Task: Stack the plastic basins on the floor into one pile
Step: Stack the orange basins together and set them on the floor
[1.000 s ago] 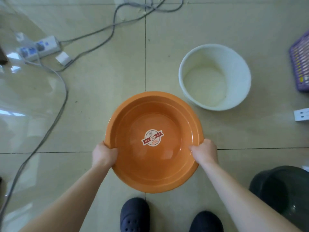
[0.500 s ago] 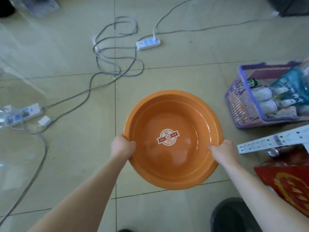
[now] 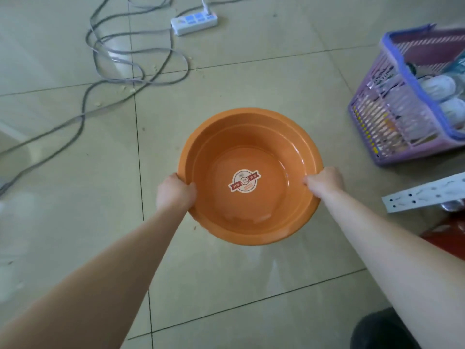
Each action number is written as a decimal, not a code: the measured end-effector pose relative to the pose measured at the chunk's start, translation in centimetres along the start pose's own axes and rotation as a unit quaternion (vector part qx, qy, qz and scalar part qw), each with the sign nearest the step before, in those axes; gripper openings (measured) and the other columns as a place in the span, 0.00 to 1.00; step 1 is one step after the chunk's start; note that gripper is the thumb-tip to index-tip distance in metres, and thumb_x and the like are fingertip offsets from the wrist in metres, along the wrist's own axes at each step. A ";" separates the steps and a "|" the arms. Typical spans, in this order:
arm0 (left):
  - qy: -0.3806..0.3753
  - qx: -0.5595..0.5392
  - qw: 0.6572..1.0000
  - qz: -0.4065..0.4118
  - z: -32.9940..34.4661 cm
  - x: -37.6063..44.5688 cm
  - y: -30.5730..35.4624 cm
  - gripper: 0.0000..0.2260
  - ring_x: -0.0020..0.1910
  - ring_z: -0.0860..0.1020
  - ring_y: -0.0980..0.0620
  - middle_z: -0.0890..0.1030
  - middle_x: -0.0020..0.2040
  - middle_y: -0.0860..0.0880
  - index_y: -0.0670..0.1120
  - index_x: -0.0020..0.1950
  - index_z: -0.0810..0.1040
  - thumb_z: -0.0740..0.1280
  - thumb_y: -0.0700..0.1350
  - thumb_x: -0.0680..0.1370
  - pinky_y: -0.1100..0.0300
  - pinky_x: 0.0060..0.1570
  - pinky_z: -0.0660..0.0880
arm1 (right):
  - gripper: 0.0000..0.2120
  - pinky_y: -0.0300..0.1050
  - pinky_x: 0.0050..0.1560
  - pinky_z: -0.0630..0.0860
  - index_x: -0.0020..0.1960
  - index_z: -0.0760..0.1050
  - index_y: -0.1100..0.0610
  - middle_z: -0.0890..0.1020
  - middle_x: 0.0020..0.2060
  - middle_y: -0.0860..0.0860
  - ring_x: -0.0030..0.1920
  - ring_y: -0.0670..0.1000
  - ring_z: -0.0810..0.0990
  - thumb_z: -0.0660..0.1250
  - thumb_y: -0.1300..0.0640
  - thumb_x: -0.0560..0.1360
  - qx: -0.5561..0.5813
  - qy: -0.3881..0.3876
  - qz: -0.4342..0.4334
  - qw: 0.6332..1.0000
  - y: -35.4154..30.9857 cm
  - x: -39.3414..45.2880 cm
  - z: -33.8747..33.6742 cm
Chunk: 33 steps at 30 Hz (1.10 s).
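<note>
Since a moment ago, the orange basin (image 3: 251, 157) has moved a little to the right and lower in the view, and the purple basket (image 3: 392, 114) now looks closer. Both hands keep holding the basin by its rim, up over the tiled floor (image 3: 251, 71). The left hand (image 3: 175, 193) is closed on the left side of the rim, with the thumb inside. The right hand (image 3: 324, 181) is closed on the right side the same way. The basin sits level and open side up, with a round sticker (image 3: 243, 181) in the bottom. A white power strip (image 3: 194, 21) and grey cables (image 3: 113, 79) lie on the floor far in front. The basket stands to the right, well apart from the basin. A white strip with holes (image 3: 425, 196) lies near the right arm. A dark round thing (image 3: 382, 331) shows at the bottom right corner.
</note>
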<state>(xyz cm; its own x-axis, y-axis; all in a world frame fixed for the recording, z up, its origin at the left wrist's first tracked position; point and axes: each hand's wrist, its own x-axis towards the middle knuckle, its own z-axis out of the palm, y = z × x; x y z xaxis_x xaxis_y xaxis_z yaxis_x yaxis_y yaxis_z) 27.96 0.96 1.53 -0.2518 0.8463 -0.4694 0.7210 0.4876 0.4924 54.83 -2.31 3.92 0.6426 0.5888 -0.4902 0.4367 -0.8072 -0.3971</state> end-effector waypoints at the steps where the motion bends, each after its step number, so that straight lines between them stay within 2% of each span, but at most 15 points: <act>1: -0.006 0.000 1.000 -0.005 0.7 0.5 -0.5 0.07 0.40 0.76 0.43 0.77 0.44 0.44 0.43 0.51 0.72 0.61 0.42 0.74 0.55 0.38 0.73 | 0.17 0.48 0.53 0.74 0.57 0.77 0.70 0.80 0.57 0.65 0.58 0.62 0.79 0.69 0.61 0.72 -0.003 -0.005 0.003 1.000 0.3 0.5 0.8; 5: -0.022 -0.007 0.999 -0.031 3.3 1.4 -2.9 0.11 0.41 0.76 0.42 0.78 0.46 0.42 0.40 0.54 0.74 0.62 0.41 0.74 0.53 0.39 0.74 | 0.17 0.49 0.56 0.74 0.58 0.76 0.70 0.80 0.58 0.64 0.59 0.62 0.79 0.70 0.61 0.72 -0.033 -0.029 0.008 0.999 2.0 1.7 3.7; 10: -0.016 -0.027 0.999 -0.028 4.3 1.1 -3.8 0.12 0.43 0.75 0.42 0.76 0.47 0.42 0.39 0.57 0.72 0.60 0.40 0.74 0.53 0.41 0.73 | 0.17 0.49 0.56 0.74 0.57 0.76 0.70 0.80 0.57 0.65 0.59 0.62 0.79 0.69 0.60 0.73 -0.026 -0.024 0.000 0.999 3.3 2.1 5.0; 16: -0.036 -0.013 0.998 -0.055 4.3 -4.4 -6.6 0.13 0.43 0.75 0.42 0.76 0.45 0.44 0.39 0.59 0.72 0.61 0.41 0.75 0.53 0.43 0.73 | 0.15 0.50 0.52 0.74 0.57 0.76 0.68 0.80 0.56 0.65 0.57 0.63 0.79 0.68 0.60 0.74 -0.033 -0.043 0.035 0.998 7.1 -2.5 4.6; 20: -0.045 -0.011 0.995 -0.083 4.7 -9.6 -10.1 0.12 0.45 0.78 0.41 0.77 0.45 0.43 0.38 0.57 0.73 0.62 0.43 0.76 0.50 0.44 0.76 | 0.14 0.49 0.48 0.74 0.55 0.76 0.67 0.81 0.54 0.64 0.53 0.63 0.80 0.66 0.58 0.75 -0.021 -0.058 0.055 0.997 11.8 -7.1 4.9; 22: -0.046 0.002 0.995 -0.091 4.8 -11.8 -11.4 0.11 0.40 0.75 0.43 0.76 0.42 0.44 0.38 0.57 0.72 0.62 0.42 0.77 0.54 0.40 0.73 | 0.10 0.46 0.43 0.72 0.51 0.76 0.66 0.81 0.52 0.63 0.47 0.61 0.80 0.66 0.58 0.76 -0.006 -0.061 0.058 0.996 13.9 -8.9 5.2; 24: -0.049 0.018 0.994 -0.098 4.9 -13.1 -12.2 0.12 0.40 0.73 0.44 0.75 0.42 0.44 0.38 0.58 0.71 0.61 0.41 0.77 0.55 0.39 0.70 | 0.09 0.43 0.41 0.70 0.50 0.76 0.64 0.82 0.49 0.61 0.41 0.57 0.77 0.65 0.58 0.76 0.006 -0.065 0.057 0.996 15.5 -10.1 5.4; 26: -0.057 0.046 0.992 -0.102 4.6 -13.8 -12.2 0.15 0.43 0.74 0.42 0.77 0.48 0.41 0.38 0.62 0.70 0.63 0.42 0.76 0.52 0.42 0.72 | 0.12 0.45 0.44 0.74 0.53 0.75 0.64 0.82 0.50 0.60 0.45 0.59 0.79 0.66 0.55 0.75 0.001 -0.072 0.043 0.996 16.5 -10.6 5.3; 28: -0.062 0.088 0.990 -0.096 4.3 -14.0 -11.7 0.27 0.56 0.74 0.37 0.73 0.61 0.37 0.39 0.70 0.63 0.67 0.45 0.74 0.45 0.54 0.74 | 0.21 0.49 0.51 0.77 0.59 0.73 0.62 0.81 0.54 0.59 0.53 0.59 0.80 0.68 0.49 0.73 0.000 -0.072 0.032 0.997 17.5 -11.1 4.5; 29: -0.055 0.107 0.989 -0.085 4.1 -14.4 -11.0 0.34 0.63 0.70 0.36 0.69 0.66 0.37 0.40 0.73 0.59 0.70 0.47 0.72 0.42 0.61 0.71 | 0.26 0.50 0.54 0.76 0.63 0.71 0.61 0.79 0.57 0.58 0.57 0.59 0.78 0.68 0.45 0.73 0.009 -0.066 0.031 0.997 18.0 -11.6 3.8; 31: -0.032 0.143 0.989 -0.024 3.8 -15.9 -8.8 0.41 0.70 0.63 0.37 0.64 0.71 0.37 0.41 0.75 0.55 0.73 0.52 0.69 0.42 0.67 0.66 | 0.31 0.48 0.55 0.73 0.68 0.68 0.60 0.78 0.61 0.56 0.60 0.57 0.77 0.65 0.41 0.73 0.029 -0.032 0.031 0.999 19.5 -12.8 1.5; 33: -0.027 0.188 0.980 0.061 4.2 -18.4 -6.1 0.43 0.73 0.57 0.40 0.58 0.75 0.40 0.42 0.76 0.54 0.72 0.55 0.69 0.44 0.70 0.62 | 0.27 0.45 0.52 0.72 0.66 0.70 0.60 0.78 0.60 0.55 0.59 0.55 0.77 0.62 0.42 0.75 0.032 0.013 0.025 0.999 21.9 -14.5 -1.4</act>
<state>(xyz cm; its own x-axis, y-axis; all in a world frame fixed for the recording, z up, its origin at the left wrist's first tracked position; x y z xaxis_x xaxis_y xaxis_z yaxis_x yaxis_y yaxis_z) 30.96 -18.46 4.07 -0.1207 0.8760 -0.4670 0.9329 0.2609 0.2483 55.95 -28.57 3.45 0.6791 0.5459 -0.4907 0.3630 -0.8308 -0.4219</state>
